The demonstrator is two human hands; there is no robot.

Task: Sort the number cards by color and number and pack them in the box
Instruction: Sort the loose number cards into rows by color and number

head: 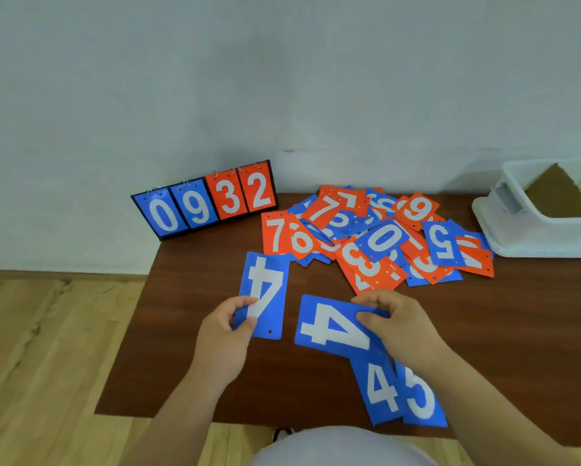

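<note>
My left hand (225,334) grips the near end of an upside-down blue 4 card (265,284) just above the brown table (181,348). With my right hand (396,326) I pinch a second blue 4 card (333,327), which is turned sideways. Below it, near the front edge, lie a blue 4 card (378,391) and a blue 5 card (422,398), side by side. A jumbled heap of red and blue number cards (376,237) covers the far middle of the table. The white box (538,240) sits at the far right with a brown insert inside.
A flip scoreboard (208,203) showing blue 0 9 and red 3 2 stands at the table's far left corner against the pale wall. Wooden floor (47,348) lies left of the table. My light clothing (333,449) shows at the bottom edge.
</note>
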